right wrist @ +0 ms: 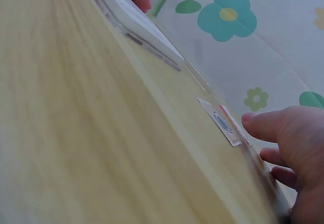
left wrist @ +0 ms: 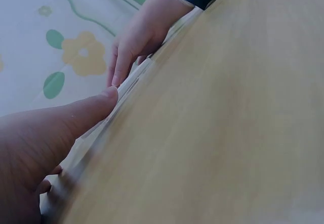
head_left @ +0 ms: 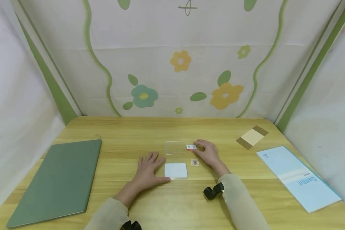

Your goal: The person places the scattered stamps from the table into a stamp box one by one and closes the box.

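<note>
My left hand (head_left: 153,160) lies flat on the wooden table (head_left: 172,204), fingers straight, thumb (left wrist: 93,112) against the left edge of a white square pad (head_left: 176,170). Just beyond the pad lies a clear film sheet (head_left: 174,148) with a small red-and-white tab (head_left: 191,147) at its right end. My right hand (head_left: 200,148) rests on the table with its fingertips (right wrist: 253,120) at that tab, not closed round it. A small square sticker (head_left: 194,162) lies between the pad and the right hand, and shows beside the tab in the right wrist view as the sticker (right wrist: 220,120).
A flat green folder (head_left: 60,182) covers the table's left side. At the right lie a blue-and-white leaflet (head_left: 300,178) and a cream card with brown ends (head_left: 252,137). A flowered cloth backdrop (head_left: 184,64) rises behind the table.
</note>
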`<state>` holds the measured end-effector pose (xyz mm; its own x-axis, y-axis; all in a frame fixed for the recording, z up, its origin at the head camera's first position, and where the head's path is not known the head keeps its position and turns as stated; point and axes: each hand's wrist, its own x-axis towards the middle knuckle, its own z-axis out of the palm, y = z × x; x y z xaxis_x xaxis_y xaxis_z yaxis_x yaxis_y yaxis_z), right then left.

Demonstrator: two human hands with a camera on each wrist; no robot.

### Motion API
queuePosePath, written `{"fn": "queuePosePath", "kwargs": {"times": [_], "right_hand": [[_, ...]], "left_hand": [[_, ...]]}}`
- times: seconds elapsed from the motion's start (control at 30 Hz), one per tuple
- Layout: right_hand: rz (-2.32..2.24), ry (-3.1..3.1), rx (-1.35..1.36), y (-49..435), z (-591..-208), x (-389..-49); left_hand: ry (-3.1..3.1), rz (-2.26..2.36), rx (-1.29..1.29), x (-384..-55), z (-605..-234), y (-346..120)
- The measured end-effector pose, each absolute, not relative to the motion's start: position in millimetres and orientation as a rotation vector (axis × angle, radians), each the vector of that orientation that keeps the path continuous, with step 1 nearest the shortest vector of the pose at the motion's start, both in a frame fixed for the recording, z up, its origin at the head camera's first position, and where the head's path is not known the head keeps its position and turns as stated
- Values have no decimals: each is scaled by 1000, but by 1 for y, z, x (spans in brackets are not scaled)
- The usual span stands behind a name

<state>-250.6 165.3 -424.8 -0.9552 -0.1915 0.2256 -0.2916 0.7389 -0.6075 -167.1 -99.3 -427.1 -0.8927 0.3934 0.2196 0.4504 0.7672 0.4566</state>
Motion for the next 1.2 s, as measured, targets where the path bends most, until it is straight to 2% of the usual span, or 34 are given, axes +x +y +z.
{"fn": "queuePosePath", "kwargs": {"times": [1.2], "right_hand": [[930, -2736, 398, 166, -433, -253]], "left_hand": [[-2843, -782, -688, -167, -429, -99]]}}
